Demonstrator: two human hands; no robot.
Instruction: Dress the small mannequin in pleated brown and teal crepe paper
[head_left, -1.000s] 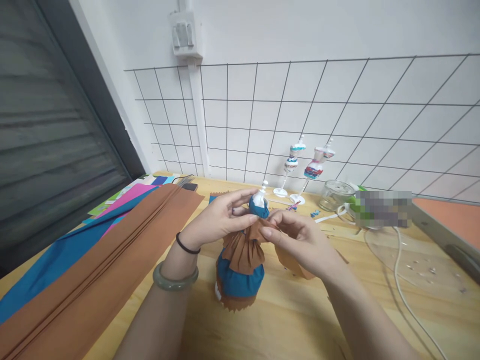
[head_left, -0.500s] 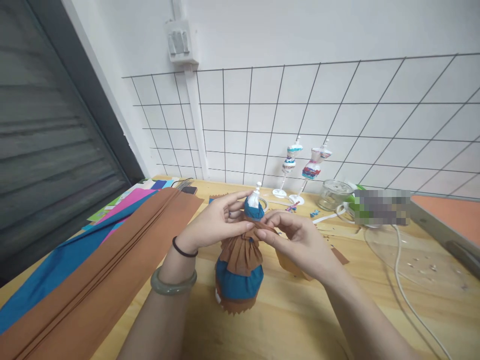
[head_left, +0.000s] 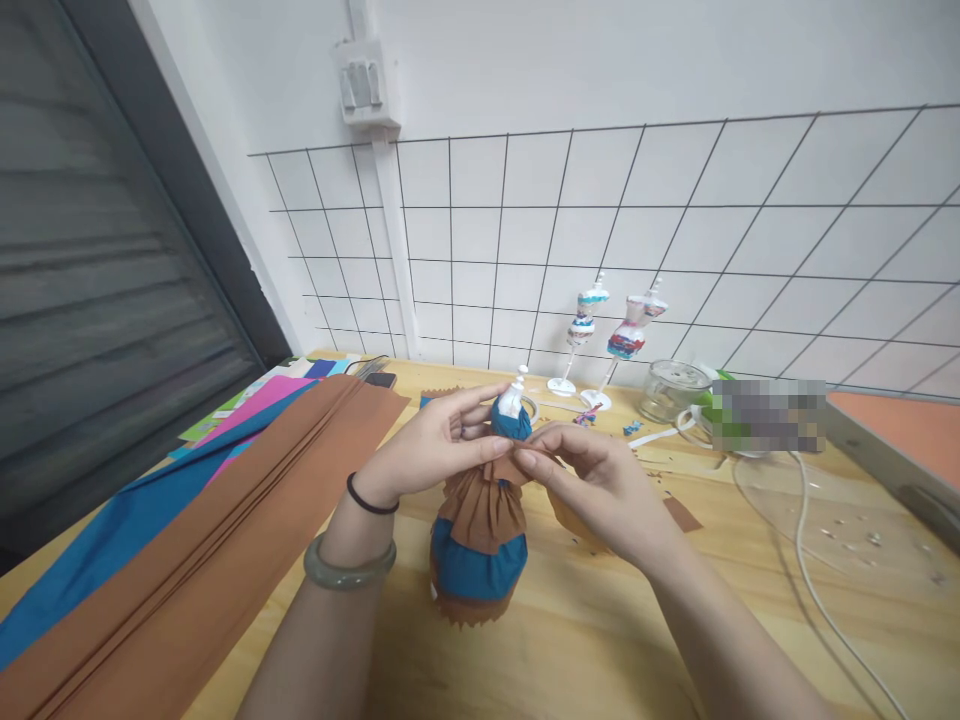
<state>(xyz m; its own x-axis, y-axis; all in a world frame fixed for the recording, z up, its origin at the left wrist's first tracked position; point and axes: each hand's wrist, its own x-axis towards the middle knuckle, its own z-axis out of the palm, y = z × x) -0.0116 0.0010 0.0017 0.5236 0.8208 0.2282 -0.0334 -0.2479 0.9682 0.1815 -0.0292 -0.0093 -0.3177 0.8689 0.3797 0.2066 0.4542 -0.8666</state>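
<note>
A miniature mannequin stands upright on the wooden table, dressed in a blue top and a tiered, gathered skirt of blue and brown cloth. At its waist, a brown fabric strip is pinched between the thumb and fingers of my right hand. My left hand curls round the mannequin's other side, its thumb pressing the strip at the waist and its fingers partly hidden behind the torso.
Folded brown cloth and blue cloth lie on the left. Two small mannequins stand by the wire grid, near a glass jar. Brown scraps and a white cable lie on the right.
The brown strip at the waist has turned slightly and shows more of its flat face below my fingers. Both hands keep nearly the same place; the whole view has shifted a little.
</note>
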